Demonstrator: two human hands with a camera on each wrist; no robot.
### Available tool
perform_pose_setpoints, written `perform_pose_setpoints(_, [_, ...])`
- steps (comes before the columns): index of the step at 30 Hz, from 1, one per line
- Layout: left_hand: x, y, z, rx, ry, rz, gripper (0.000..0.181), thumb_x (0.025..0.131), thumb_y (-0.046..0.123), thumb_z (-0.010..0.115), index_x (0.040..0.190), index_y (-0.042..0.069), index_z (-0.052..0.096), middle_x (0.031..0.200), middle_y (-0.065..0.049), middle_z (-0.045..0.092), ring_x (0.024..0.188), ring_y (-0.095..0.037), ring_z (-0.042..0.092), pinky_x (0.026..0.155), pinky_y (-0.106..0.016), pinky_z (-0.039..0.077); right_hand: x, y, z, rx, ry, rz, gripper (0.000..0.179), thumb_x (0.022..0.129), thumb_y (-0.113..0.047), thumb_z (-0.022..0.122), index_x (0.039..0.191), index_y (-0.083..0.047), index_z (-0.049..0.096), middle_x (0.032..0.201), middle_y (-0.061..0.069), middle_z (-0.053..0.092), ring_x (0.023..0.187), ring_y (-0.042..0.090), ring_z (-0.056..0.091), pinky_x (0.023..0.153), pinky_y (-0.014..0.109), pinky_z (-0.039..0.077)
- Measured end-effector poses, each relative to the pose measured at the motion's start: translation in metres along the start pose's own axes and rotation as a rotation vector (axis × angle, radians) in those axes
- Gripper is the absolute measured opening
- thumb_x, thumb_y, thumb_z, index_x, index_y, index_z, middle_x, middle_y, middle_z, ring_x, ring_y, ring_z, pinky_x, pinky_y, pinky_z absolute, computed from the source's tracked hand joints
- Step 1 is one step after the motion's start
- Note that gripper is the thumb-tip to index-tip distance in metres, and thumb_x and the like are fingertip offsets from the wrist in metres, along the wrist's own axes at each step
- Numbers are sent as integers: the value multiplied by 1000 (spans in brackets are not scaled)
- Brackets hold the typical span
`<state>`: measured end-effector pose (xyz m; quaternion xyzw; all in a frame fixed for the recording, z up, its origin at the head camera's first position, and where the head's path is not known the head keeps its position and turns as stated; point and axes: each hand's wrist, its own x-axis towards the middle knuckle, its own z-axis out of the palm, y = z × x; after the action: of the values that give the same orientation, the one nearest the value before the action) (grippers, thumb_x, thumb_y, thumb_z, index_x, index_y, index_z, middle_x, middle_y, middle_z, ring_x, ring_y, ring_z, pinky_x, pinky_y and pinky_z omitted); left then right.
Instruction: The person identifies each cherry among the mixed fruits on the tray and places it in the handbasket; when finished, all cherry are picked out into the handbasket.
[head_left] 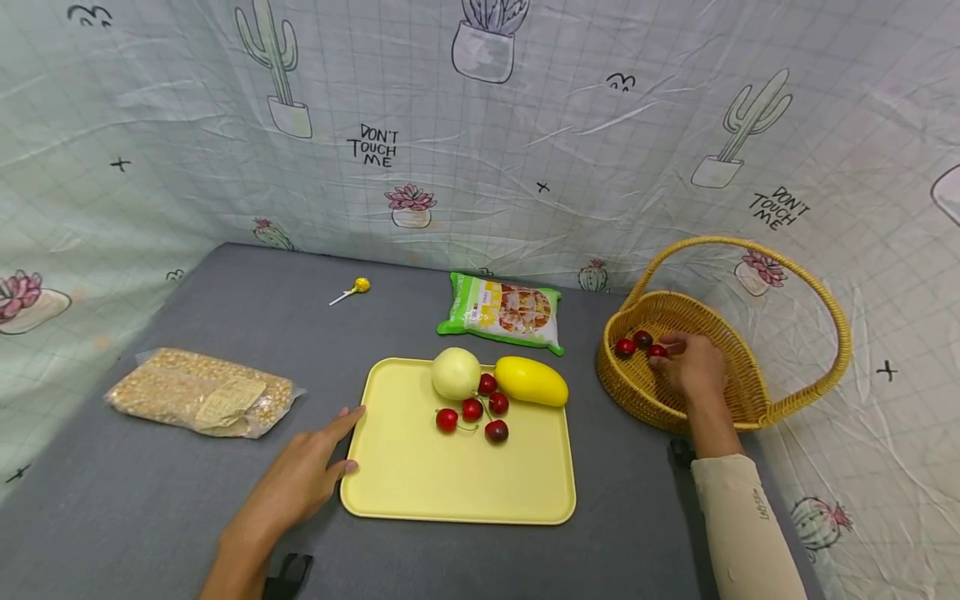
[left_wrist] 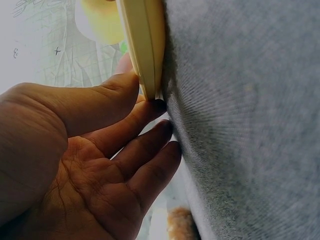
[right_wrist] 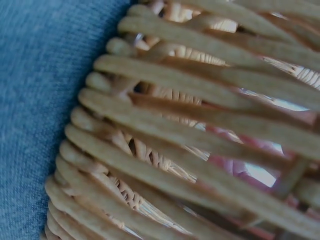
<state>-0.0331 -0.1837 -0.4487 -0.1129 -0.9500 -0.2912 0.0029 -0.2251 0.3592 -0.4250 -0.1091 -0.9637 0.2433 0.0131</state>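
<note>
Fingers of the right hand (head_left: 697, 367) pinch a cherry (head_left: 656, 351) in the basket (head_left: 632, 395), frame right; the spread left hand (head_left: 302, 477) touches the lower-centre tray (head_left: 408, 479).

"What sits on the left of the grey surface (head_left: 247, 325)?"
"A clear bag of yellowish kernels (head_left: 180, 387) (with a pale label (head_left: 231, 402) towards its right end)."
"And farther back?"
"A yellow lollipop (head_left: 362, 285), its stick (head_left: 342, 297) angled left; right of it, a green-edged packet (head_left: 495, 311), near the cactus-print cloth (head_left: 480, 175)."
</note>
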Motion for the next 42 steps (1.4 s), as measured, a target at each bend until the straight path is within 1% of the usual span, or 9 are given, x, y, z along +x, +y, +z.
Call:
perform_pose_setpoints(5, [0,0,-1,-10,-2,-2,75,88,5,83,156,2,52,146,-35,58,132,-50,63,105,-63,54,0,-2,1,54,111,-44,41,97,-24,80,132,-3,73,129,23,73,122,46,61,100,61,50])
perform_pose_setpoints(9, [0,-1,-1,-19,-7,-8,75,89,4,83,156,2,51,147,-35,57,133,-50,61,105,-63,54,0,-3,2,82,212,-84,38,97,-27,80,130,-8,75,129,18,75,105,40,69,88,52,51])
perform_pose_setpoints(14, [1,-1,-2,-20,-11,-9,75,89,5,83,157,3,51,148,-34,56,135,-49,61,106,-63,54,-1,-6,4,120,329,-140,35,95,-25,83,127,-10,77,122,18,75,84,28,63,73,37,44])
perform_pose_setpoints(18, [0,0,-1,-15,-9,-6,75,88,5,83,156,3,52,148,-34,57,134,-49,61,105,-62,54,-2,-9,6,162,443,-215,35,93,-23,85,124,-9,77,108,21,71,72,15,54,71,32,40])
perform_pose_setpoints(21, [0,0,-1,-13,-7,-3,74,88,5,83,156,3,52,147,-35,58,133,-49,62,105,-62,54,-3,-11,7,204,519,-265,33,92,-23,86,121,-9,78,106,20,72,69,9,51,69,24,39])
perform_pose_setpoints(25, [0,0,0,-10,-11,-4,74,88,5,83,156,3,52,147,-35,58,133,-49,62,105,-62,54,-6,-13,7,290,620,-348,31,90,-19,88,117,-6,79,108,20,73,72,13,55,65,11,38])
perform_pose_setpoints(31, [-1,-1,0,-8,-7,2,74,88,5,84,155,3,53,145,-36,59,130,-50,64,104,-62,55,-15,-20,8,374,772,-517,30,83,-13,92,109,-2,82,96,22,71,69,5,53,67,9,39])
perform_pose_setpoints(35, [-1,-2,0,-9,-7,-4,74,88,5,83,156,4,53,146,-35,58,132,-49,63,105,-62,54,-29,-33,10,395,791,-581,32,78,-8,95,107,-3,83,91,21,71,65,9,52,65,9,39])
perform_pose_setpoints(42, [0,-1,-1,-7,-8,-1,74,88,6,83,156,3,52,147,-35,58,131,-50,63,104,-64,54,-63,-65,13,442,696,-695,35,76,-7,96,109,-5,83,94,17,72,64,18,55,67,9,43])
